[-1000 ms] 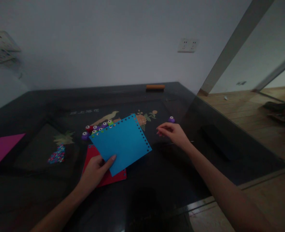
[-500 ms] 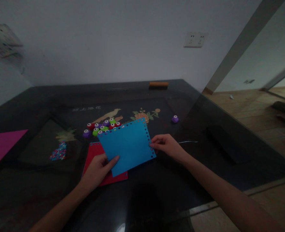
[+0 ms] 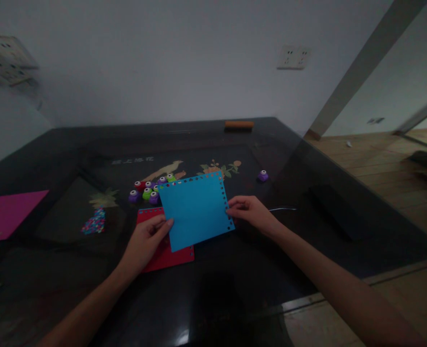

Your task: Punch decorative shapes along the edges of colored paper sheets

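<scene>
Over the tabletop (image 3: 242, 274), I list one blue card (image 3: 198, 209), held crosswise: left edge pinched by left hand (image 3: 145, 241), right edge by right hand (image 3: 251, 212).

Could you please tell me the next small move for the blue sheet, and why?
I would probably ease the blue sheet leftward and down over the red sheet: both show holes along the top edge, but in this view the blue one sits higher and further right. The left hand holds its left edge and the right hand its right, so both could guide it.
</scene>
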`<state>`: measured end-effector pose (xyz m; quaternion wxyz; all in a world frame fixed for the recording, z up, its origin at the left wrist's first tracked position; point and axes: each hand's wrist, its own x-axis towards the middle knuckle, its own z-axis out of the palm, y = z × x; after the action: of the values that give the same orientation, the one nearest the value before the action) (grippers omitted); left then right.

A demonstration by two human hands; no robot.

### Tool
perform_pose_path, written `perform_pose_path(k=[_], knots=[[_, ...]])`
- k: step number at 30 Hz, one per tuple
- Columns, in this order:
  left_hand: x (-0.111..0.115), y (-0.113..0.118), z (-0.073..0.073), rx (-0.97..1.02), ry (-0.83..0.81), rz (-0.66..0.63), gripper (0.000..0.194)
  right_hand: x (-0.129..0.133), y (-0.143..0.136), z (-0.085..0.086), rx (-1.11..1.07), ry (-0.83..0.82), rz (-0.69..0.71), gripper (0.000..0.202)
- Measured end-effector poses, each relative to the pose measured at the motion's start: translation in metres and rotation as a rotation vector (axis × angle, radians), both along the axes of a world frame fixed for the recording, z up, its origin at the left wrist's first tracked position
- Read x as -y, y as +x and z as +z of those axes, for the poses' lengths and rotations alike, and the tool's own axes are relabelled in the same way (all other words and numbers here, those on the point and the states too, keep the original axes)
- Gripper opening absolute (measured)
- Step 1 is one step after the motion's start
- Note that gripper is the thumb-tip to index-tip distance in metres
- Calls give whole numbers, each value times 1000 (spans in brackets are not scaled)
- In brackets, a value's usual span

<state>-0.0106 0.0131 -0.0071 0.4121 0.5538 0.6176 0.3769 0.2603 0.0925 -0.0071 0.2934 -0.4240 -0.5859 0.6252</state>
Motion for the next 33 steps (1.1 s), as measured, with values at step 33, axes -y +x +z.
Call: perform_pose_path(k=[33], knots=[[6,124,-3,-508,689,-667,28,14,149,-14,204,70,-447,46]])
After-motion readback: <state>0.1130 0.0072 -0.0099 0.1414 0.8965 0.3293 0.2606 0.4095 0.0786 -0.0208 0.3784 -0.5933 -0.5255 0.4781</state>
